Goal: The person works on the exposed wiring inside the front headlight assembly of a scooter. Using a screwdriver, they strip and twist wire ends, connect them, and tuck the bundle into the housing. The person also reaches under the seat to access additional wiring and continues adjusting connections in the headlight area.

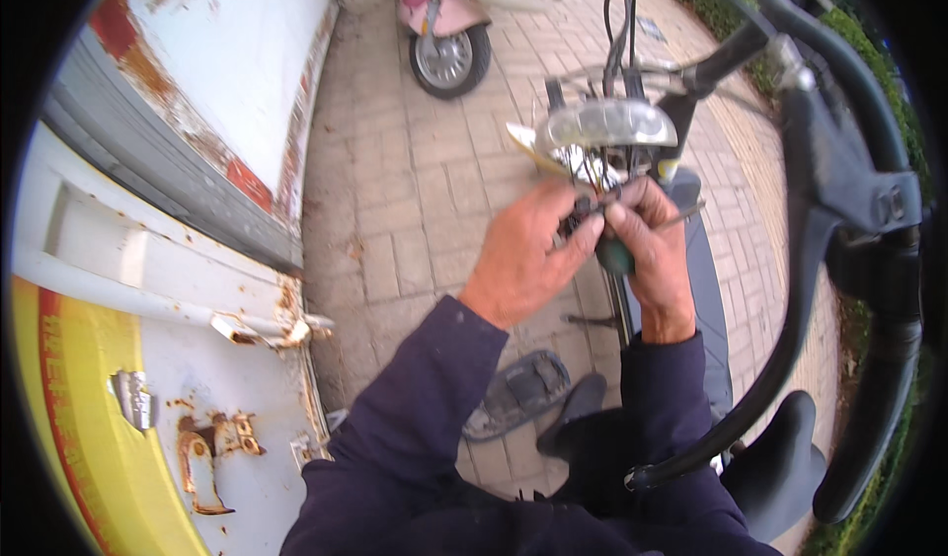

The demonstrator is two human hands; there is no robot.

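Note:
My left hand is closed, thumb and fingers pinching a small black wire connector. Against it, my right hand has its thumb and forefinger on the dark wires at the same spot. A screwdriver with a dark green rounded handle is tucked in my right hand, its thin shaft poking out to the right. Just beyond my fingers is a clear headlamp, with the wires hanging below it. Fingertips hide the exact joint between wire and connector.
Black handlebars of a scooter curve close along my right. A rusty white metal door stands at left. On the brick paving lies a dark grey plastic part; a pink scooter is parked farther off.

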